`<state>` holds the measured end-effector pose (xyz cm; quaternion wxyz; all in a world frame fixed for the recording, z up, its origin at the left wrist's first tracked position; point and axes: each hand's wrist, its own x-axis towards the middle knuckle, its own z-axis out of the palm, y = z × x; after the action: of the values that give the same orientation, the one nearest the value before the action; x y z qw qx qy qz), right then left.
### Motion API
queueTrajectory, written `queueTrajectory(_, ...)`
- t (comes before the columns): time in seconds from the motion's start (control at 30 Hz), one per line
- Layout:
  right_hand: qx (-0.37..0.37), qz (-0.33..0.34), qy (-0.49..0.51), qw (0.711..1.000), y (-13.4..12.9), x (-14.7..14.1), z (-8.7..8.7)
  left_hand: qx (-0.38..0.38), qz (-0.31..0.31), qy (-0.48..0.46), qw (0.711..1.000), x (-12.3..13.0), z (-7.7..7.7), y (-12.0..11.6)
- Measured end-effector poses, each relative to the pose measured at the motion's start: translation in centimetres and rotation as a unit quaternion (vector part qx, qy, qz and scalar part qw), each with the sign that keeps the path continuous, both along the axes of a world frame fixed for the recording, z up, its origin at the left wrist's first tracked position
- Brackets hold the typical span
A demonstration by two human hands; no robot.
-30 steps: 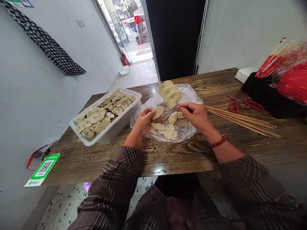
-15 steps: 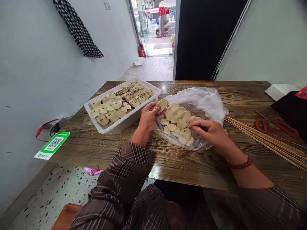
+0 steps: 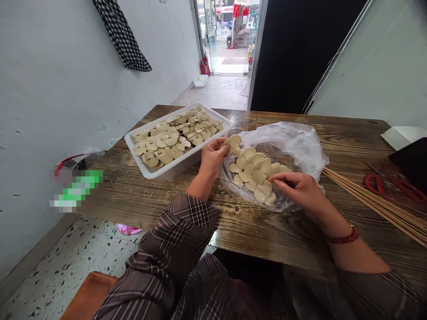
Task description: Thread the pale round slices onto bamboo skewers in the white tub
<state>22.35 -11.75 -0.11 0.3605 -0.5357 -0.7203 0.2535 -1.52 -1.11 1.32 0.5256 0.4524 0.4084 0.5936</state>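
Between thumb and fingers, my left hand (image 3: pixel 213 159) holds a pale round slice (image 3: pixel 234 142) at the upper end of a skewer. My right hand (image 3: pixel 298 189) pinches the skewer's lower end. Several pale slices (image 3: pixel 256 165) are threaded along it in an overlapping row. Beneath them an open clear plastic bag (image 3: pixel 303 142) lies on the table with loose slices (image 3: pixel 263 192) inside. Left of my left hand stands a white tray (image 3: pixel 180 165) filled with skewered slices (image 3: pixel 170 138).
Thin bamboo sticks (image 3: pixel 373 202) lie on the wooden table (image 3: pixel 160 195) to the right, beside red-handled scissors (image 3: pixel 393 180). A white box-like object (image 3: pixel 402 135) is at the right rear. A blurred green card (image 3: pixel 80 186) sits at the left edge.
The whole view has shifted, moving the table and tray slightly right in the frame. Both hands keep their hold, and the slice in my left hand is now more tilted.
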Motion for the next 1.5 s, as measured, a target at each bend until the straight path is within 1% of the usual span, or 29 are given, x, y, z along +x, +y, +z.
queueTrajectory(0.13,-0.009,-0.011,-0.005,1.000,-0.1,0.0,0.0,0.008,0.001,0.006,1.000,0.0,0.2,-0.1)
queueTrajectory(0.3,0.000,-0.008,-0.002,1.000,-0.2,-0.1,0.1,0.015,0.004,0.002,1.000,0.0,0.2,0.0)
queueTrajectory(0.47,0.000,-0.007,-0.001,1.000,-0.1,-0.1,-0.1,0.017,0.000,0.010,1.000,0.0,0.1,0.0)
queueTrajectory(0.63,0.008,-0.005,-0.005,1.000,0.0,-0.1,-0.2,0.048,-0.004,0.037,0.998,0.1,-0.2,0.0)
queueTrajectory(0.77,0.020,-0.009,-0.009,1.000,0.0,-0.2,-0.3,0.082,0.013,0.077,0.994,0.2,-0.5,0.1)
queueTrajectory(0.97,0.021,-0.017,-0.014,1.000,0.1,-0.4,-0.6,0.094,0.016,0.128,0.987,0.4,-0.8,0.0)
queueTrajectory(1.07,0.018,-0.020,-0.017,0.999,0.1,-0.5,-0.6,0.081,0.001,0.121,0.989,0.5,-0.8,-0.2)
queueTrajectory(1.13,0.022,-0.022,-0.013,0.999,0.0,-0.5,-0.5,0.060,-0.008,0.086,0.994,0.5,-0.7,-0.3)
queueTrajectory(1.23,0.033,-0.018,-0.003,0.999,-0.1,-0.4,-0.4,0.005,-0.021,0.018,1.000,0.4,-0.5,-0.2)
queueTrajectory(1.37,0.041,-0.009,0.009,0.999,-0.1,-0.2,-0.5,-0.063,-0.042,-0.038,0.996,0.1,-0.3,-0.1)
queueTrajectory(1.5,0.040,-0.001,0.017,0.999,0.0,0.1,-0.7,-0.092,-0.071,-0.089,0.989,-0.1,-0.2,-0.1)
